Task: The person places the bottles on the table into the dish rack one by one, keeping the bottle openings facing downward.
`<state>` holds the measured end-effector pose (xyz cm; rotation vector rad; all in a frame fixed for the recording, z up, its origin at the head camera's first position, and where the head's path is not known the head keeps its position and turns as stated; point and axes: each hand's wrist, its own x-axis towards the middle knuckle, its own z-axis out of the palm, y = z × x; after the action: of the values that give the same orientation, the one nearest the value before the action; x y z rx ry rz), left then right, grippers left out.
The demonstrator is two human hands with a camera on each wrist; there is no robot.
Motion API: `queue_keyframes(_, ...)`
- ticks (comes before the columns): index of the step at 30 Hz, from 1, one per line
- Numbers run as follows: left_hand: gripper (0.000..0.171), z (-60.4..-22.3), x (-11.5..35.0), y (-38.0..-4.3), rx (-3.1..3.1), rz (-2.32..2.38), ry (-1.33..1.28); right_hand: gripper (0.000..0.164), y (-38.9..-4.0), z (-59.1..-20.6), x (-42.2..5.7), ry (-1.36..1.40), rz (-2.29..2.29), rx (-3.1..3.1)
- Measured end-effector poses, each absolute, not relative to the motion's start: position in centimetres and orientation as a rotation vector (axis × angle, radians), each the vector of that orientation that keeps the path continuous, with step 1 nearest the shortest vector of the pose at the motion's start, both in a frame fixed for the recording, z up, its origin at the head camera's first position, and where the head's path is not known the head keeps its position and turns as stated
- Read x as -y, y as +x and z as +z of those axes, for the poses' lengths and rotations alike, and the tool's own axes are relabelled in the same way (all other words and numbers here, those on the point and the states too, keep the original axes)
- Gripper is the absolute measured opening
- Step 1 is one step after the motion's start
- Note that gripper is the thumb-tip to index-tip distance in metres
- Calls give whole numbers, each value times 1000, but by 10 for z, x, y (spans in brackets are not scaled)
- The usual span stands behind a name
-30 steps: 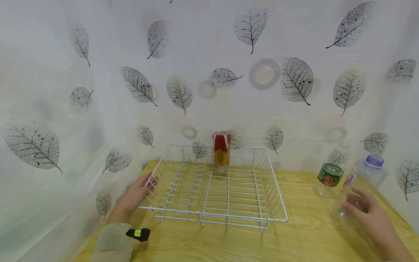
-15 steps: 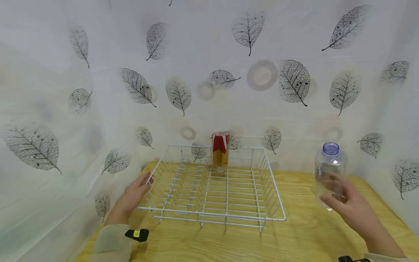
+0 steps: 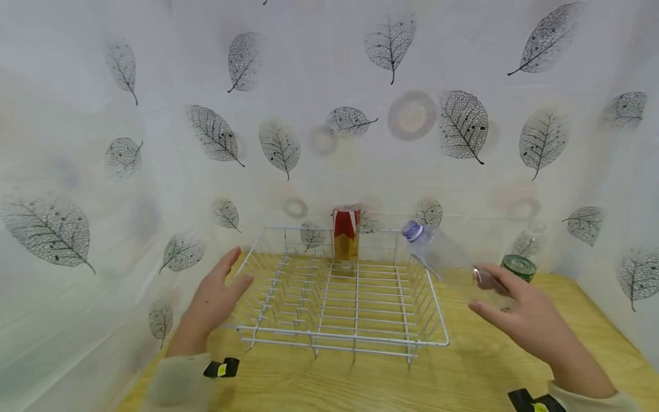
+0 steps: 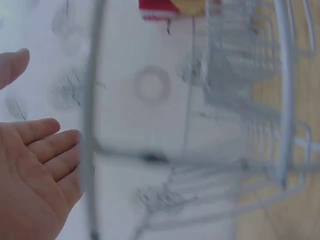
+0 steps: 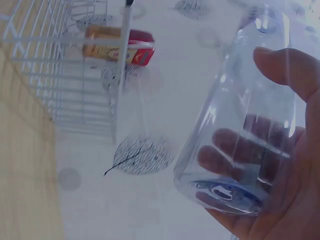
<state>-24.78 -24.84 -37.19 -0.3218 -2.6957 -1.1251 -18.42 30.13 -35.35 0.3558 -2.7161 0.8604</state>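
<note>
My right hand grips a clear plastic bottle near its base. The bottle has a purple neck and leans left, its neck over the right rim of a white wire dish rack. In the right wrist view, curled fingers show through the bottle wall. Beside the rack's left side is my left hand, fingers extended and thumb spread, holding nothing. Its fingertips lie close to the rack wires in the left wrist view; contact there is unclear. A red and gold container stands upright at the rack's back.
Behind my right hand stands another clear bottle with a green label, partly hidden. The rack sits on a wood-grain tabletop. A leaf-patterned plastic sheet closes off the back and sides.
The right hand has carried the purple-necked bottle leftward from the table's right side and tipped it toward the rack. My left hand has spread and drawn off the rack's left rim.
</note>
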Motion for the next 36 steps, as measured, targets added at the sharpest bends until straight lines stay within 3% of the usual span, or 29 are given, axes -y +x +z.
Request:
queue_keyframes(10, 87, -348, 171, -212, 2577, -740, -735, 72, -184, -340, -248, 638, 625, 2607)
queue_keyframes(22, 85, -336, 117, -184, 2305, -552, -1090, 73, -181, -344, -205, 826, 341, 2531)
queue_keyframes(36, 79, -348, 92, -171, 2271, -297, -1120, 74, -170, -355, -172, 950, 258, 2418)
